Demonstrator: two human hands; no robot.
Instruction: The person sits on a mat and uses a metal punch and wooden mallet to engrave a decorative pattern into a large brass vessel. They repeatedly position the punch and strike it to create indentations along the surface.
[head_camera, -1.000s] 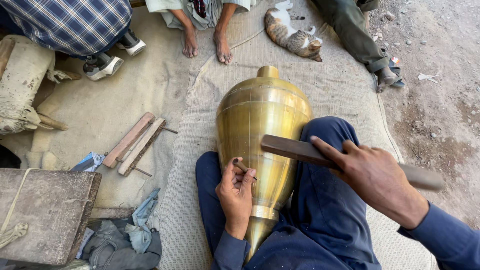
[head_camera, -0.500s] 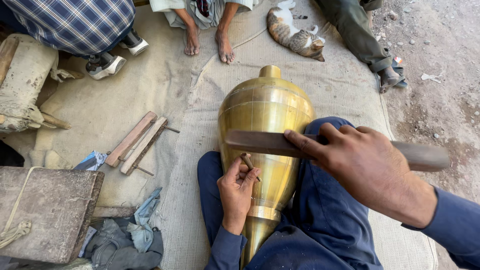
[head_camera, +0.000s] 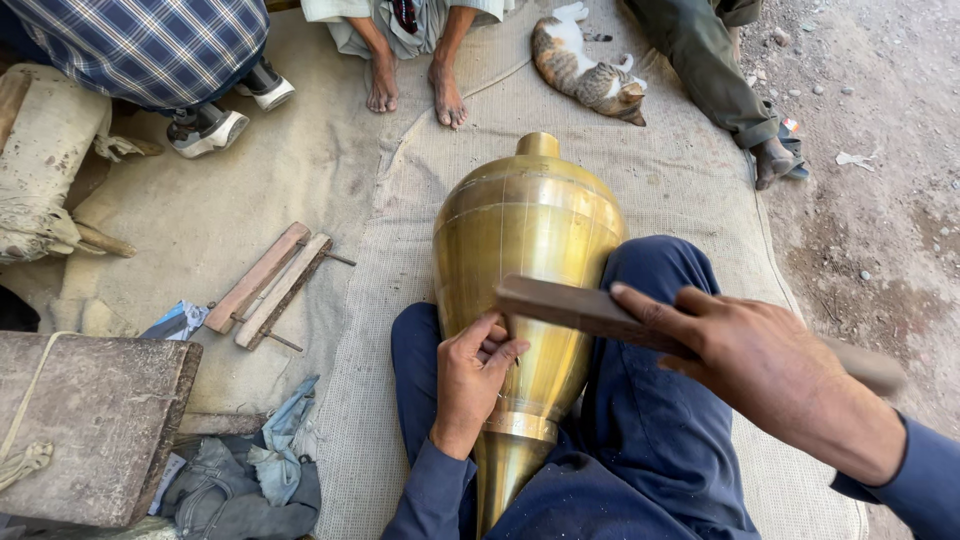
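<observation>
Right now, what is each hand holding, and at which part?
Right hand: a flat wooden bar, gripped near its middle. Left hand: rests on the brass vase; whether its fingers pinch something small cannot be told.

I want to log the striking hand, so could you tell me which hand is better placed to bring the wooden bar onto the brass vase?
Right, probably: the right hand grips the wooden bar above the brass vase, while the left hand rests against it.
</observation>
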